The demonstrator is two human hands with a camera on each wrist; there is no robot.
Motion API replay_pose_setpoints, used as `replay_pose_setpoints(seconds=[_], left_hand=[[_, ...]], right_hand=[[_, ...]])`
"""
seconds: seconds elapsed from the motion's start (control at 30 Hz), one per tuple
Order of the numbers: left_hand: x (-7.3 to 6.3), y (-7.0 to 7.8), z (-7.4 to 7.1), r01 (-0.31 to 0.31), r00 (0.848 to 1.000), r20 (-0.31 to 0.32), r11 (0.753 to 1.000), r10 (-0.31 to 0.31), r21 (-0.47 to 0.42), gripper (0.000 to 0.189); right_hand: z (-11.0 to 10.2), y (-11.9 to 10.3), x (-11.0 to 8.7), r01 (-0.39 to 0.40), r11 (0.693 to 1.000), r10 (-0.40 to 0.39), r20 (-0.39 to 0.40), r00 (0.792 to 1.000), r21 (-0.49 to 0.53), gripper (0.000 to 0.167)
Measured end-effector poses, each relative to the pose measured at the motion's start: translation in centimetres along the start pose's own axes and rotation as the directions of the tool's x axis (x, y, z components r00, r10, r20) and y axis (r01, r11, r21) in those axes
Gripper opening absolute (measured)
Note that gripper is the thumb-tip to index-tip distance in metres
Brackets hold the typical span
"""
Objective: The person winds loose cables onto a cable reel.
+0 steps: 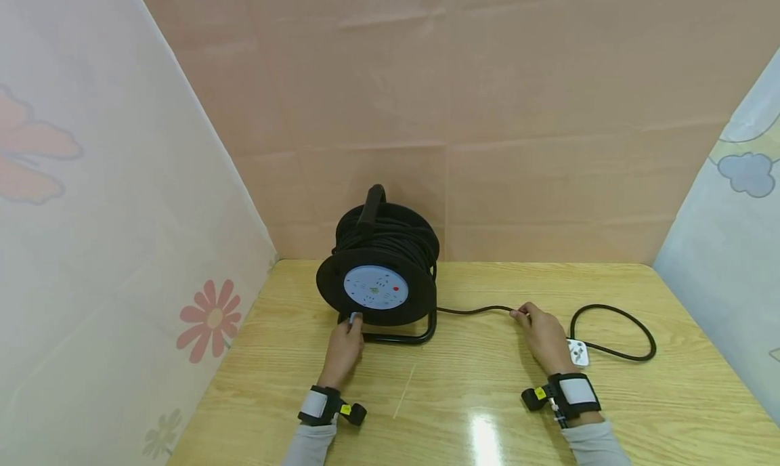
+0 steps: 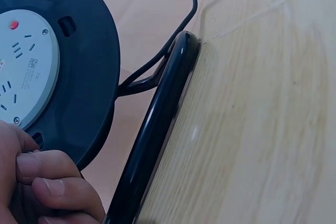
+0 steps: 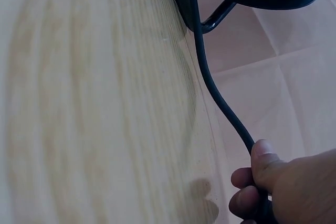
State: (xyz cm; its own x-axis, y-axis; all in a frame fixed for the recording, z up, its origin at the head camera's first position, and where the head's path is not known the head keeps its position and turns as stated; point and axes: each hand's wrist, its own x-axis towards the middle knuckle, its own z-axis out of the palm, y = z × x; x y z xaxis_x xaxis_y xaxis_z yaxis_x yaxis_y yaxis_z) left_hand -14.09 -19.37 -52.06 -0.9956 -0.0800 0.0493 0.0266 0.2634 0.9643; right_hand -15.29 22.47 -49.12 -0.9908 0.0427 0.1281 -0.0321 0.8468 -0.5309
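Cable reel [image 1: 386, 257] sits on the wooden table [image 1: 615, 412], just left of the middle of the head frame, wound with black cable. Pale socket plate [image 1: 374, 288] on its front, red button [image 1: 395, 288] on the plate's right side; carry handle [image 1: 370, 212] on top, tubular stand [image 1: 399, 340] underneath.

Left hand [image 1: 344, 349], lower middle-left of the head frame: fingers curled, pinching a small light-blue knob [image 1: 354, 316] at the reel's lower front edge. Left wrist view has these fingers bent at the lower left; the knob is mostly hidden there.

Right hand [image 1: 544, 334], right of centre: thumb and fingers grasp the loose cable [image 1: 466, 311], which runs left from them to the reel's right side. In the right wrist view the cable comes down from the top to the grip at lower right.

Past the right hand, toward the right of the head frame, a cable loop [image 1: 653, 341] lies on the table; white plug [image 1: 577, 353] just beside the right forearm, partly covered. Both wrists wear black straps with small cameras, grey sleeves below. Brown backdrop [image 1: 548, 100] behind, pale panels at both sides, pink flower [image 1: 213, 319] on the left one.
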Motion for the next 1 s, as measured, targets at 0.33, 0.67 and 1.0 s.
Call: replay_pose_setpoints(seconds=[0.33,0.67,1.0], left_hand=[[-0.6,1.7,-0.5,0.037,0.999,-0.036,0.999,-0.036,0.025,0.051],[-0.5,2.7,-1.0,0.125,0.991,-0.048,0.991,-0.123,0.048,0.051],[-0.4,3.1,-1.5,0.136,0.989,-0.052,0.991,-0.135,0.006,0.05]], right_hand=[[0.0,0.0,-0.2,0.05,0.999,-0.05,0.011,0.999,-0.019,0.026],[0.0,-0.2,-0.2,0.112,0.992,-0.115,-0.055,0.992,-0.06,0.021],[-0.1,-0.3,-0.3,0.08,0.996,-0.081,-0.031,0.996,-0.028,0.019]])
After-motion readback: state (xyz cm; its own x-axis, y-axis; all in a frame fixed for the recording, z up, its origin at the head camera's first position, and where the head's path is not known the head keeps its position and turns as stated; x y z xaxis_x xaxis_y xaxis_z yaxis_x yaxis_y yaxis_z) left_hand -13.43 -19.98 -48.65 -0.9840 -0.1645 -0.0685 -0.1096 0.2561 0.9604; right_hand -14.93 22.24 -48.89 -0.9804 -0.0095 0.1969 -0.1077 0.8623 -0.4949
